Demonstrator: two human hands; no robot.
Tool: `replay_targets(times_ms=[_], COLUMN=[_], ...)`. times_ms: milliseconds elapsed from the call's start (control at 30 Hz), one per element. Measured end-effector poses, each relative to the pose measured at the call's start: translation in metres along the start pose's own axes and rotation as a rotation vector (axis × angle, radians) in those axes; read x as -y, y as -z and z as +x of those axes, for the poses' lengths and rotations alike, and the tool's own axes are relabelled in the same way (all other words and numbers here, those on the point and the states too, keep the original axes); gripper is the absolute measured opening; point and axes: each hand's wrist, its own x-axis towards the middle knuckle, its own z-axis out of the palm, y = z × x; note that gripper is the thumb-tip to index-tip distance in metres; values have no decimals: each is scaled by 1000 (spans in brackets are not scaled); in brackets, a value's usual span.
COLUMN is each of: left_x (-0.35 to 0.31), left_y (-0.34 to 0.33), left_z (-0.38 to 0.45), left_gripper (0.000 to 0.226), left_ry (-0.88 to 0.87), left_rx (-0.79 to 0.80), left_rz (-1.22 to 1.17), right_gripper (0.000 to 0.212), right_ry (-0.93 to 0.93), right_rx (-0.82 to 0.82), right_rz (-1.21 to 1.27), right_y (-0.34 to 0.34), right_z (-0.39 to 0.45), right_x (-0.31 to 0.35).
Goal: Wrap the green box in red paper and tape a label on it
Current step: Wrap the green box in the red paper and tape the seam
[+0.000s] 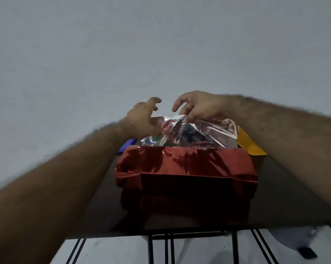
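Two bare hands reach forward over a dark table (103, 197), both held above the far side of a box covered in shiny red paper (185, 168). The right hand (198, 107) pinches the raised far flap of the paper between thumb and curled fingers, lifting it so that its silvery underside (208, 132) faces the camera; its index finger sticks out, bent, toward the other hand. The left hand (141, 117) sits just beside it, a small gap apart, with fingers spread and loosely bent; its palm lies against the left edge of the lifted flap, and whether it actually grips the sheet cannot be told through the blur.

Below both hands, nearer the person, the red paper already covers the top and near face of the box, with folded creases at the left and right ends. A sliver of the green box (157, 139) shows under the left hand, inside the open flap. Beneath the left wrist a blue object (127, 145) peeks out from behind the package. Under the right forearm a yellow flat object (250, 143) lies on the table, just beside the package's far right corner. Behind the hands stands a plain pale wall (160, 44).
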Motion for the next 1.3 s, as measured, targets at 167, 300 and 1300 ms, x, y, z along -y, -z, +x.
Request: replay_targets(times_ms=[167,300,1300], left_x=[1,-1,-31], left_y=[3,4,8], left_z=[8,-17,-121], left_gripper=[19,25,15], left_ry=[-42,-122,-121], left_rx=[85,10,38], left_rz=[218,144,764], right_gripper=[54,101,79], right_ry=[10,-9,8], right_rx=[-80,-73,-81], right_rz=[-167,-539,-854], right_y=[-14,-25,-82], right_z=[-33,-70,-134], right_x=[3,-2,10])
